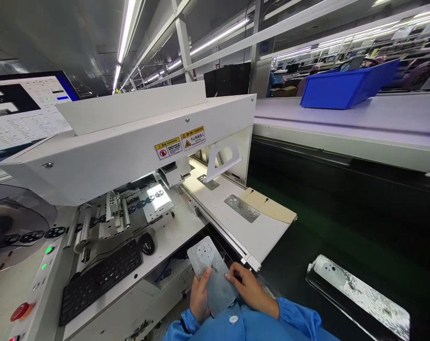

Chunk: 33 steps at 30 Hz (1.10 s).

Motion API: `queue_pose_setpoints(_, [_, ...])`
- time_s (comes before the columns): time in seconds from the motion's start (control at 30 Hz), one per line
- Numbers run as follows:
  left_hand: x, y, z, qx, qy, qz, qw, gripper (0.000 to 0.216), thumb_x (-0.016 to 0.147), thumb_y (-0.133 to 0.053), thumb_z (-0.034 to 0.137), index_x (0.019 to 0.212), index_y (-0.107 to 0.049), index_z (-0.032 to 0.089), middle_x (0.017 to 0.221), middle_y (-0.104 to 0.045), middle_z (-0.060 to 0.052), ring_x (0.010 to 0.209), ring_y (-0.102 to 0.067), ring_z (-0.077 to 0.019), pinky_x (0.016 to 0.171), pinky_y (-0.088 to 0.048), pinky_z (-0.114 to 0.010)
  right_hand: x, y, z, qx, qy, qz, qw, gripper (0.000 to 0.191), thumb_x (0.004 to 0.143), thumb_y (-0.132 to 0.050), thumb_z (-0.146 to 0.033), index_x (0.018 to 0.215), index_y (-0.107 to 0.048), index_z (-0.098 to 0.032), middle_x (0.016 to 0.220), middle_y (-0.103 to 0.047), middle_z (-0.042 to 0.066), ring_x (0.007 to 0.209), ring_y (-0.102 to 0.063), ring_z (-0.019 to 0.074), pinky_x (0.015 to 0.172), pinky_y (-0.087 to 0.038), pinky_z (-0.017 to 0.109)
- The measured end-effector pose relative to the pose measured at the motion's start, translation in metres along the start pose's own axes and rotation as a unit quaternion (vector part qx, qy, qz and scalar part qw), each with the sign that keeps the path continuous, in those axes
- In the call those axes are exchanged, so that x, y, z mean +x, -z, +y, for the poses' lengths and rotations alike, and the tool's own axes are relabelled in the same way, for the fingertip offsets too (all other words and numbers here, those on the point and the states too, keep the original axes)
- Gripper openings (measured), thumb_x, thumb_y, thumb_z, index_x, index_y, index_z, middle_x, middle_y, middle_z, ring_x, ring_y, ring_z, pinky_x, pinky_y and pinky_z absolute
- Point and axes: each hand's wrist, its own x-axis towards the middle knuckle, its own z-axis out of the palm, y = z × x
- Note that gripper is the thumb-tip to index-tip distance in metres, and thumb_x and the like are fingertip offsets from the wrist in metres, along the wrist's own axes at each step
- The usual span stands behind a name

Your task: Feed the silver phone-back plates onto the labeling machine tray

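Observation:
A grey phone back cover [218,282] with round camera holes and a speckled patch is held tilted in front of my body. My left hand [199,296] grips its left edge, the thumb lying on the face. At the right edge, my right hand [249,286] pinches it between thumb and bent fingers. Beyond my hands, a similar back cover [242,208] lies flat on the white conveyor belt [252,237] of the machine. Another back cover [209,182] sits further in, partly below the machine's white housing [136,137].
More speckled back covers [364,293] lie at lower right on a dark belt [307,222]. A keyboard [101,279] and mouse [146,243] rest on the machine's ledge. A red button [22,311] is at lower left. A blue bin [343,85] stands on the shelf, a monitor [26,109] at left.

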Motion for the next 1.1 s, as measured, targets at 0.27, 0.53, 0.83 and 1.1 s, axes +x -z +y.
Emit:
queue_pose_setpoints(0.27, [-0.007, -0.008, 0.001, -0.012, -0.008, 0.015, 1.0, 0.04, 0.082, -0.062, 0.019, 0.122, -0.057, 0.017, 0.104, -0.073, -0.011, 0.111, -0.063, -0.0296, 0.099, -0.049, -0.038, -0.001, 0.012, 0.001, 0.013, -0.016, 0.054, 0.998, 0.042, 0.086, -0.038, -0.056, 0.09, -0.057, -0.019, 0.081, -0.061, 0.005, 0.078, -0.057, 0.022, 0.071, -0.046, 0.033])
queue_pose_setpoints(0.53, [-0.006, -0.011, -0.004, -0.007, -0.016, 0.04, 0.999, 0.043, 0.081, -0.059, 0.012, 0.123, -0.056, 0.017, 0.1, -0.074, -0.01, 0.108, -0.065, -0.0283, 0.097, -0.05, -0.037, -0.015, 0.024, -0.008, -0.14, 0.086, 0.07, 0.984, 0.044, 0.089, -0.045, -0.044, 0.122, -0.055, -0.016, 0.124, -0.052, 0.015, 0.118, -0.046, 0.0277, 0.101, -0.039, 0.043])
queue_pose_setpoints(0.83, [0.002, -0.007, -0.011, -0.008, -0.002, 0.015, 1.0, 0.042, 0.07, -0.071, 0.013, 0.111, -0.063, 0.017, 0.086, -0.076, -0.008, 0.098, -0.069, -0.0316, 0.09, -0.054, -0.042, -0.016, 0.028, -0.009, -0.233, 0.121, -0.059, 0.963, 0.075, 0.081, -0.063, -0.056, 0.139, -0.044, -0.013, 0.141, -0.038, 0.02, 0.129, -0.033, 0.037, 0.107, -0.032, 0.052])
queue_pose_setpoints(1.1, [-0.003, -0.01, -0.009, -0.004, 0.011, -0.01, 1.0, 0.059, 0.067, -0.074, 0.016, 0.123, -0.055, 0.019, 0.099, -0.074, -0.01, 0.103, -0.066, -0.0311, 0.092, -0.053, -0.039, -0.018, 0.028, -0.013, -0.234, 0.073, -0.084, 0.966, 0.077, 0.08, -0.065, -0.05, 0.142, -0.04, -0.013, 0.144, -0.034, 0.02, 0.13, -0.033, 0.0364, 0.106, -0.033, 0.051])
